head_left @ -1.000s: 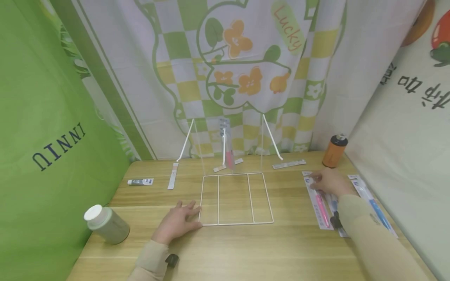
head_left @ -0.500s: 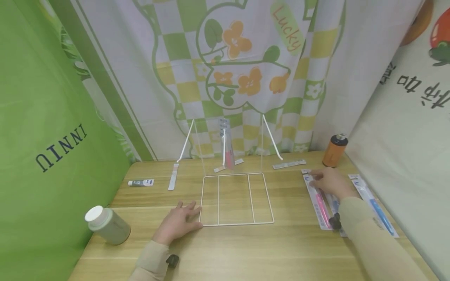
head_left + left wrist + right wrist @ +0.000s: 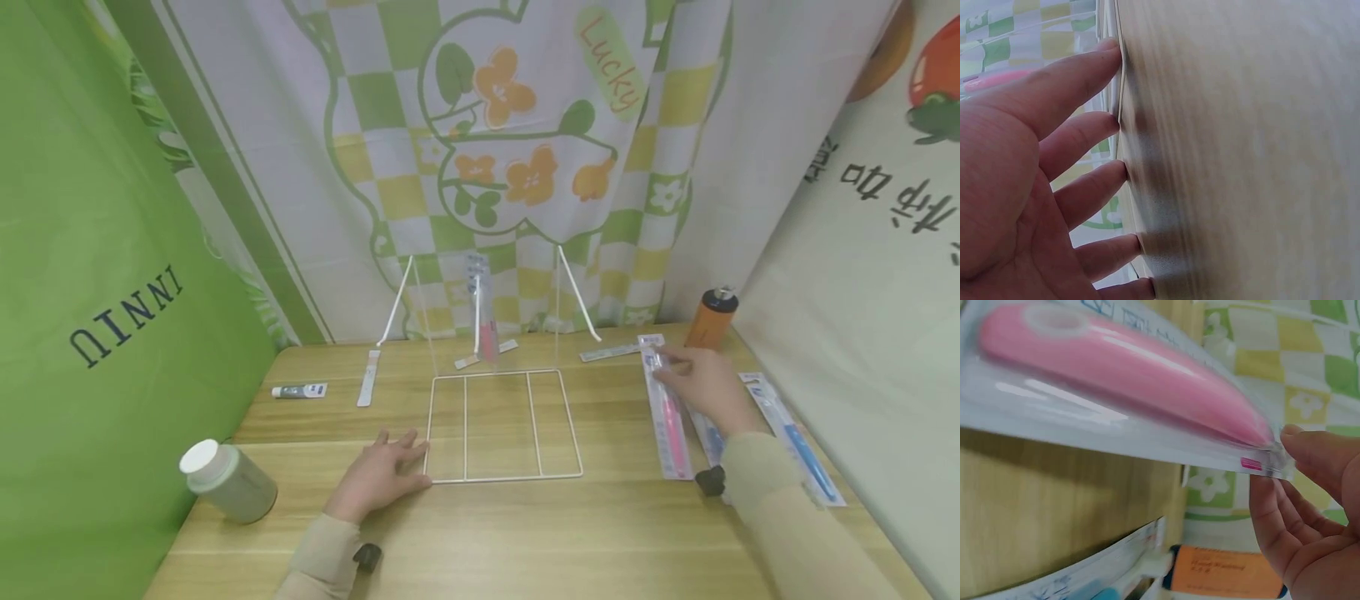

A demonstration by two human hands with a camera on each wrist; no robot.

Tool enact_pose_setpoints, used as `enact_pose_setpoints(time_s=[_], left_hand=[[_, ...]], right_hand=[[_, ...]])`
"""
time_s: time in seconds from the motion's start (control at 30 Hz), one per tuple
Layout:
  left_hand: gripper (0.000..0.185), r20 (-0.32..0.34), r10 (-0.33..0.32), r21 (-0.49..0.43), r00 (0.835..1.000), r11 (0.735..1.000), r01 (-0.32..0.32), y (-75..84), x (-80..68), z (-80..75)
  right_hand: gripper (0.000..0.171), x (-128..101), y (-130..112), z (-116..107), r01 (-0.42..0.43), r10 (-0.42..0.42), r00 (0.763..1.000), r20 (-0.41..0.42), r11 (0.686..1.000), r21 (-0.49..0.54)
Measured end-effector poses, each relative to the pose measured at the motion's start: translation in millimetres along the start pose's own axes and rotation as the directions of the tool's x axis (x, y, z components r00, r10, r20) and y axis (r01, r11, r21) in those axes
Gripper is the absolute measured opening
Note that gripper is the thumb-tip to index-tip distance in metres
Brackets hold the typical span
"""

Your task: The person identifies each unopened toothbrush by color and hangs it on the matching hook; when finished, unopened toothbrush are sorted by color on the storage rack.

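My right hand pinches a packaged pink toothbrush near the upper part of its pack and holds it above the table. In the right wrist view the pink toothbrush fills the upper left, its clear pack between thumb and fingers. My left hand rests with spread fingers at the near left corner of a white wire rack. Its fingertips touch the rack's wire and the tabletop. Another pink packaged toothbrush hangs on the rack's middle hook.
Two blue packaged toothbrushes lie at the right, one partly under my right arm. Behind stands an orange bottle. A grey-green jar, a toothpaste tube and several narrow packets are on the wooden table.
The right hand has lifted the pink toothbrush pack off the table and brought it slightly left. The left hand stays on the rack's corner.
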State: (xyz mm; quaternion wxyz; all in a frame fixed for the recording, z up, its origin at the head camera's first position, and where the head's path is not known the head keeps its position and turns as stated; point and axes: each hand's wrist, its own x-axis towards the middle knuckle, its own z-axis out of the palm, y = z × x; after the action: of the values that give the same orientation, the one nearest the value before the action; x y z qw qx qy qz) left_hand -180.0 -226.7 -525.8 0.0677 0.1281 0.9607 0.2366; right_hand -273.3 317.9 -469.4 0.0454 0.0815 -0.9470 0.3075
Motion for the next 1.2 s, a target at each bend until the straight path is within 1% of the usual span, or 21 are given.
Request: enact_pose_setpoints(time_s=[0.13,0.23,0.37,0.43,0.5,0.57,0.63,0.7,0.73,0.77,0.9,0.93,1.07,1.17,1.2], left_hand=[[0.064,0.007,-0.004,0.005,1.0,1.0,0.004,0.6,0.2,-0.6],[0.064,0.012,-0.006,0.003,1.0,1.0,0.006,0.7,0.5,-0.8],[0.064,0.015,-0.01,0.001,1.0,1.0,0.01,0.2,0.8,-0.5],[0.064,0.017,-0.011,0.002,1.0,1.0,0.011,-0.5,0.9,0.1],[0.064,0.015,-0.006,0.001,1.0,1.0,0.006,-0.5,0.9,0.1],[0.064,0.017,-0.006,0.003,1.0,1.0,0.006,-0.4,0.9,0.1],[0.064,0.016,-0.008,0.002,1.0,1.0,0.008,-0.3,0.9,0.2],[0.064,0.016,-0.009,0.002,1.0,1.0,0.009,0.5,0.6,0.1],[0.064,0.016,-0.01,0.002,1.0,1.0,0.01,0.7,0.5,0.0],[0.064,0.016,-0.011,0.001,1.0,1.0,0.011,1.2,0.3,-0.3],[0.064,0.02,-0.019,-0.005,1.0,1.0,0.019,2.4,-0.2,-0.9],[0.064,0.019,-0.019,-0.005,1.0,1.0,0.019,2.3,-0.2,-0.8],[0.063,0.02,-0.023,-0.001,1.0,1.0,0.023,0.9,0.1,0.3],[0.063,0.019,-0.025,0.003,0.999,1.0,0.025,-0.5,0.7,1.1],[0.063,0.021,-0.028,0.005,0.999,1.0,0.028,-1.1,1.1,1.5]], right_hand=[[0.055,-6,-17,-3,0.035,-0.035,0.996,-0.079,0.999,-0.009],[0.053,-9,-30,-1,0.058,-0.057,0.988,-0.143,0.998,0.002],[0.047,-13,-47,6,0.115,-0.101,0.971,-0.218,0.992,0.056],[0.046,-15,-55,11,0.156,-0.131,0.961,-0.242,0.984,0.088],[0.044,-17,-64,16,0.205,-0.168,0.946,-0.276,0.972,0.111],[0.044,-19,-74,20,0.269,-0.222,0.921,-0.319,0.957,0.11],[0.044,-21,-85,24,0.334,-0.277,0.89,-0.363,0.937,0.103],[0.044,-22,-97,28,0.398,-0.334,0.853,-0.401,0.914,0.085],[0.045,-23,-103,29,0.421,-0.352,0.84,-0.413,0.903,0.086],[0.046,-24,-109,31,0.441,-0.368,0.828,-0.423,0.893,0.088],[0.047,-32,-132,36,0.501,-0.411,0.797,-0.442,0.859,0.106],[0.048,-34,-138,37,0.521,-0.425,0.787,-0.448,0.846,0.113],[0.049,-40,-160,40,0.614,-0.489,0.727,-0.482,0.777,0.139],[0.049,-44,-176,41,0.66,-0.508,0.695,-0.51,0.732,0.171],[0.049,-45,-180,41,0.668,-0.508,0.689,-0.517,0.722,0.181]])
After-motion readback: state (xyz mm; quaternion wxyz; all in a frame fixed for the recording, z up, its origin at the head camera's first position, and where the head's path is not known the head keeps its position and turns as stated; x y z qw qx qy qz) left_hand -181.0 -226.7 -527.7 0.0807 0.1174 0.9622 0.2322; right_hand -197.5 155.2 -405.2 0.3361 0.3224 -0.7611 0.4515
